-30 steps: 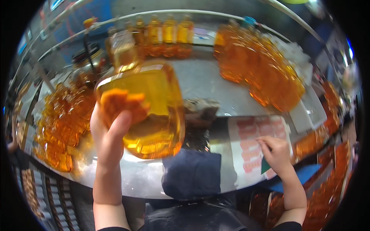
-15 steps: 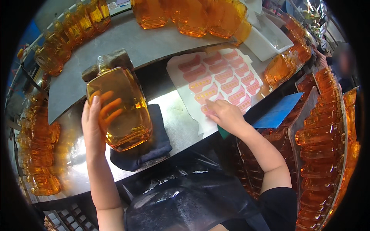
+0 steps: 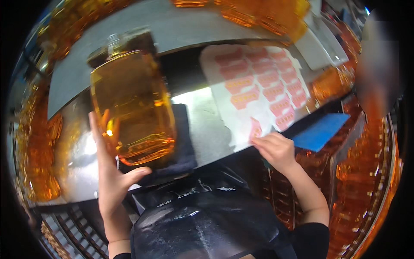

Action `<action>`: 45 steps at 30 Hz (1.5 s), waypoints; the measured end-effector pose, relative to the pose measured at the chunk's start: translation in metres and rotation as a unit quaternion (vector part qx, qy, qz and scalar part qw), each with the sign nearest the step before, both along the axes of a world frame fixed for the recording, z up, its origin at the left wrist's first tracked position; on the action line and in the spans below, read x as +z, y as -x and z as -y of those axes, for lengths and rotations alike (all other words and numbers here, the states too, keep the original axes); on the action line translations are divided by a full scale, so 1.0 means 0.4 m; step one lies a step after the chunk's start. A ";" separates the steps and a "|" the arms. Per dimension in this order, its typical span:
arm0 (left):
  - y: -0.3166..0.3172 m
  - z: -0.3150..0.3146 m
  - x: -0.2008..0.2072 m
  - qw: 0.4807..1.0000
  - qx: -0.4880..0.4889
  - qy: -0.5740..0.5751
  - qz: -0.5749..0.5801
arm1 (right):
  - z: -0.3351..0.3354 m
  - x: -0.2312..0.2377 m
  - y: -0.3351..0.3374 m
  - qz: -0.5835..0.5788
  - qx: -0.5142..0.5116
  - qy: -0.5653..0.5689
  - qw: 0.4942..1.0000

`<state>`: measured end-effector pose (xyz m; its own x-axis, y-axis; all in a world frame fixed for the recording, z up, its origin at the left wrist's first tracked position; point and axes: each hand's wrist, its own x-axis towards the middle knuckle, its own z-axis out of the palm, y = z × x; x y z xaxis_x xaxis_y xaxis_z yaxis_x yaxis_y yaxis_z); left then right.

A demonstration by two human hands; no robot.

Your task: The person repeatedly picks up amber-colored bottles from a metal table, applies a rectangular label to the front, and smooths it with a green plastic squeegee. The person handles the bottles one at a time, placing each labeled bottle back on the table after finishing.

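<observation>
A large clear bottle of amber liquid lies on its side, its neck against a dark rest and its base over a folded dark cloth. Along the bottle's lower left side is my left hand, fingers stretched out and thumb spread beneath the base; some fingers are partly behind the glass. My right hand pinches one pink label at the near edge of a white sheet. That label stands tilted up from the sheet. Rows of pink and red labels remain flat farther up it.
Amber bottles line the table's left side and far edge. A white bin stands at the far right, near a blue panel. Crated amber bottles fill the right. Another person shows blurred there.
My right hand has drawn a label up off the sheet and toward me. The left hand has slid down toward the bottle's base, its thumb now spread. The whole view has shifted.
</observation>
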<state>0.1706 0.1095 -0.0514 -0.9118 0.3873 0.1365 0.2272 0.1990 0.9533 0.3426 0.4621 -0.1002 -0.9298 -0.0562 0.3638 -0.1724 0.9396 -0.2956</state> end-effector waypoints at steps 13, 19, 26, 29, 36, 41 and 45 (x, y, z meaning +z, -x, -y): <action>0.011 -0.028 -0.005 0.996 -0.022 0.049 -0.074 | 0.327 0.329 0.401 -0.206 0.251 -0.175 0.929; 0.049 0.023 0.039 0.988 -0.052 0.101 -0.107 | 0.314 0.312 0.401 -0.109 0.257 -0.169 0.945; 0.120 -0.030 0.109 0.912 0.001 0.282 -0.298 | 0.341 0.314 0.422 -0.007 0.108 -0.164 0.980; 0.143 -0.035 0.106 0.918 0.010 0.267 -0.292 | 0.340 0.307 0.432 0.016 0.092 -0.164 0.982; 0.145 -0.027 0.064 0.961 0.004 0.142 -0.238 | 0.318 0.304 0.433 0.049 0.110 -0.080 0.990; 0.145 -0.033 0.060 0.954 -0.012 0.174 -0.243 | 0.313 0.294 0.437 0.064 0.109 -0.075 0.989; 0.139 -0.033 0.065 0.958 -0.005 0.171 -0.232 | 0.310 0.296 0.443 0.067 0.116 -0.085 0.987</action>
